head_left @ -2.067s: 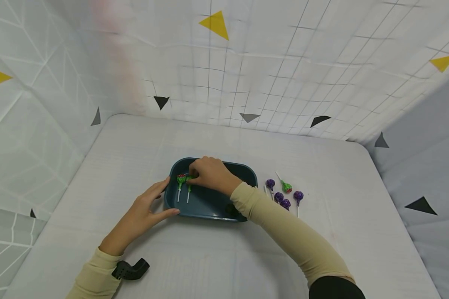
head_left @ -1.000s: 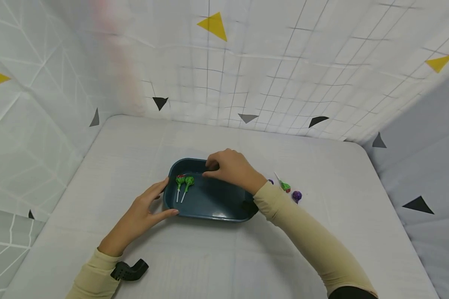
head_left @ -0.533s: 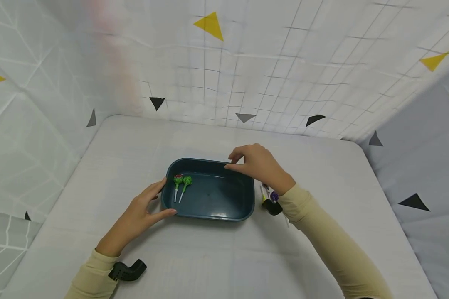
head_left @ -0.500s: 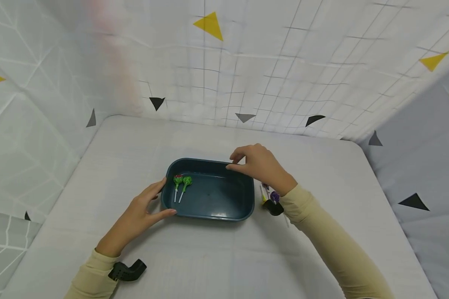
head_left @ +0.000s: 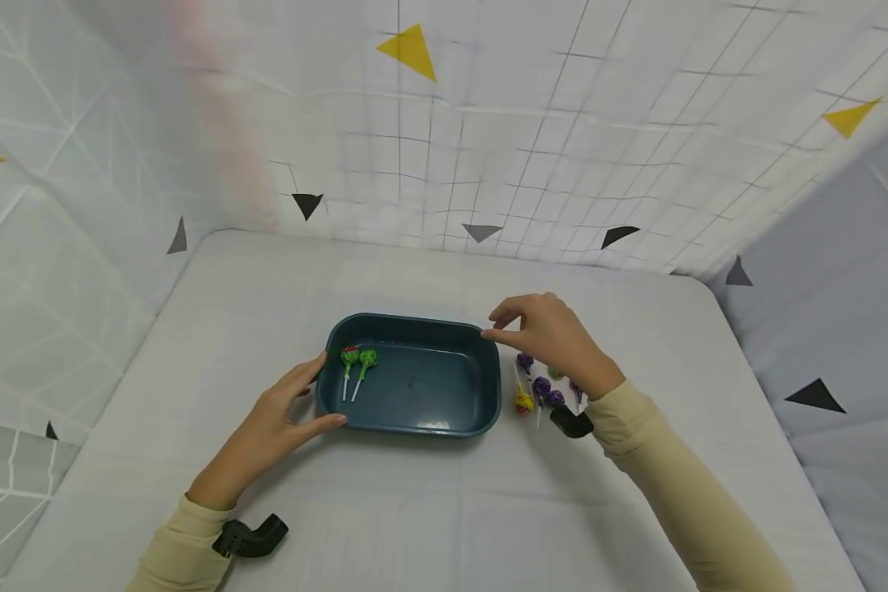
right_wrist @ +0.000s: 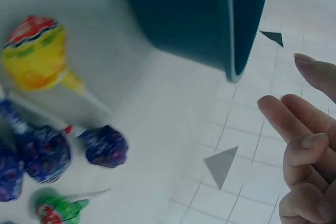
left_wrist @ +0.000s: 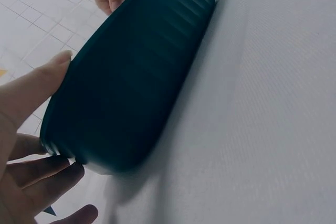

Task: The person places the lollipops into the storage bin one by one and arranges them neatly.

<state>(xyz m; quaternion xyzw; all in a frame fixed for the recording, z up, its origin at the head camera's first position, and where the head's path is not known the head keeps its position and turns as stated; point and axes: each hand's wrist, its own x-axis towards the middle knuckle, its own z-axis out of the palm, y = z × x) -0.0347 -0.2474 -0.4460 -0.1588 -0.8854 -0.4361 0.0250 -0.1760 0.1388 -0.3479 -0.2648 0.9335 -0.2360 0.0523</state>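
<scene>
A dark teal tray (head_left: pixel 414 432) stands on the white table. Two green-wrapped lollipops, a left one (head_left: pixel 349 357) and a right one (head_left: pixel 367 359), lie side by side in its left part. My left hand (head_left: pixel 270 436) rests against the tray's left end, thumb by the front rim and fingers spread along the end wall. Beyond the tray's right rim my right hand (head_left: pixel 551 333) hovers with nothing between thumb and fingers. Below it lie a yellow lollipop (right_wrist: pixel 37 56), several purple ones (right_wrist: pixel 105 146) and a green one (right_wrist: pixel 59 208) on the table, partly hidden by the hand in the head view.
Black wrist cameras, one on the left sleeve (head_left: pixel 250 537) and one at the right wrist (head_left: pixel 571 422), jut out over the table (head_left: pixel 385 518). White patterned cloth walls (head_left: pixel 444 164) enclose the table at the back and sides.
My right hand has let go of the second green lollipop in the tray and moved right, past the rim, above the loose lollipops. My left hand stays at the tray's end.
</scene>
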